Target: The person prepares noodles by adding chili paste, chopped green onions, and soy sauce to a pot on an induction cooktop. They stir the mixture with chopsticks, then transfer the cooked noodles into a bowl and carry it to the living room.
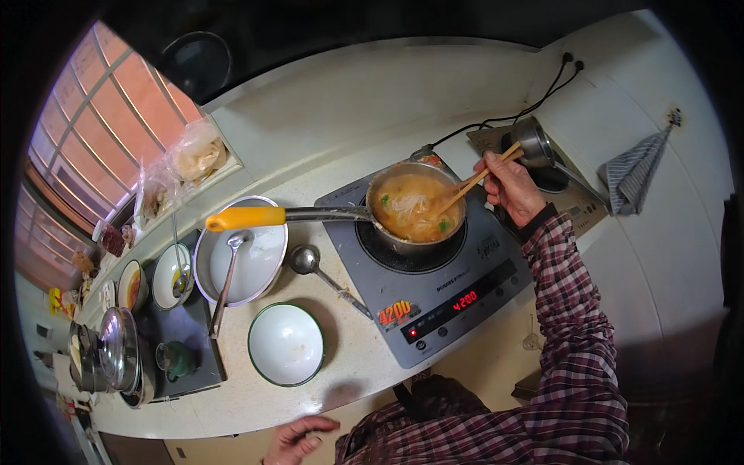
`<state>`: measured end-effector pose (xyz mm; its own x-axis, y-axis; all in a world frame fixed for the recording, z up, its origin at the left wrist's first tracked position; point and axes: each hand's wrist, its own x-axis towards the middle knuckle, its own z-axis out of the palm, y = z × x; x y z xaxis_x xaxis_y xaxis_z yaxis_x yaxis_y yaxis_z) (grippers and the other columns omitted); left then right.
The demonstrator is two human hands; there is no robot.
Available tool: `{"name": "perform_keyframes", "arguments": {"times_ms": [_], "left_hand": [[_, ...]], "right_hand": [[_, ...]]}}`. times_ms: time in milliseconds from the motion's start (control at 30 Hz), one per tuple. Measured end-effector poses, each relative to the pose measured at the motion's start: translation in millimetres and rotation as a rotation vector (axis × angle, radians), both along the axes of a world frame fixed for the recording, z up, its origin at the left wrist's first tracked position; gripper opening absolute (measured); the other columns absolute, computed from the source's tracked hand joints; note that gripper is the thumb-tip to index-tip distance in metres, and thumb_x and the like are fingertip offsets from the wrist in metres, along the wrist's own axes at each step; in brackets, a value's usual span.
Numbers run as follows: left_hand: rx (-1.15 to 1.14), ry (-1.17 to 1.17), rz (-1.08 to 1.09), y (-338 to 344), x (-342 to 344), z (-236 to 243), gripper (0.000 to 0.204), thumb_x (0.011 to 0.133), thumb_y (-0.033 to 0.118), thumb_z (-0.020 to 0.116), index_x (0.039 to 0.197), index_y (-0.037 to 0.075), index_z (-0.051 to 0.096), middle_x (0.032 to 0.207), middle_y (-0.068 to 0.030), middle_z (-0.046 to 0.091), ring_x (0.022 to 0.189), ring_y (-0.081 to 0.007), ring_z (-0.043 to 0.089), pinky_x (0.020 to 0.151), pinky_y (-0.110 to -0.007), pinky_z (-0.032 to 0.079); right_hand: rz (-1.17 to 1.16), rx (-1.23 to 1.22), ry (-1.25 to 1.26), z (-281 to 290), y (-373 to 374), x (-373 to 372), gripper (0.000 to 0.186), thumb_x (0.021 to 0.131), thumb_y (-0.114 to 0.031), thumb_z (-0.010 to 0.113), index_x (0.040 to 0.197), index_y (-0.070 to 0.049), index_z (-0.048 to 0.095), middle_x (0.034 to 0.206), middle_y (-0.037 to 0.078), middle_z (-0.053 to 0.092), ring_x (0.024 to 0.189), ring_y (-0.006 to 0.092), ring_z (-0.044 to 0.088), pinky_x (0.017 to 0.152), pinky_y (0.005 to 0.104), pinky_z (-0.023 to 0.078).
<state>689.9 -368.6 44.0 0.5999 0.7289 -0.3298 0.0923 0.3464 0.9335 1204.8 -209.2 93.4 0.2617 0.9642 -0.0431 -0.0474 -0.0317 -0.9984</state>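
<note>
My right hand (511, 187) grips a pair of wooden chopsticks (482, 180), whose tips dip into a saucepan (373, 203) of orange broth. Pale noodles (411, 203) and bits of green float in that broth. The pan sits on a grey induction cooker (387, 271) with a lit red display, its yellow-ended handle (248, 218) pointing left over the counter. Low at the counter's front edge, my left hand (301, 440) is open with nothing in it, fingers apart. The nearest thing to it is a white bowl (286, 345) with a green rim.
A ladle (305, 260) lies against the cooker's left edge. Beside it, a large white basin (260, 263) holds a metal spoon (226, 283). Further left are a small bowl (164, 283), a lidded pot (118, 349) and a green mug (177, 358). A striped cloth (632, 174) hangs at right.
</note>
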Motion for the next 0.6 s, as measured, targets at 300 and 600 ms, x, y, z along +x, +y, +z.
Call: {"name": "perform_keyframes", "arguments": {"times_ms": [300,600], "left_hand": [[0.121,-0.669,0.607,188.5,167.1,18.3,0.057,0.093,0.035,0.055,0.138,0.006,0.034,0.132,-0.0127,0.048,0.12,-0.0249,0.048,0.102,-0.041,0.036],[-0.028,-1.067,0.645,265.7,212.0,11.2,0.028,0.094,0.034,0.053,0.085,0.008,0.056,0.058,0.0021,0.044,0.059,-0.0147,0.048,0.073,-0.037,0.045]], "right_hand": [[0.285,0.06,-0.442,66.0,8.3,-28.2,0.026,0.092,-0.027,0.055,0.091,-0.001,0.059,0.069,-0.002,0.05,0.057,0.0044,0.047,0.051,0.0192,0.039],[0.326,0.217,-0.559,69.8,78.7,-18.8,0.028,0.091,-0.031,0.054,0.093,-0.004,0.061,0.073,0.0,0.058,0.056,0.0064,0.053,0.05,0.0203,0.042]]}}
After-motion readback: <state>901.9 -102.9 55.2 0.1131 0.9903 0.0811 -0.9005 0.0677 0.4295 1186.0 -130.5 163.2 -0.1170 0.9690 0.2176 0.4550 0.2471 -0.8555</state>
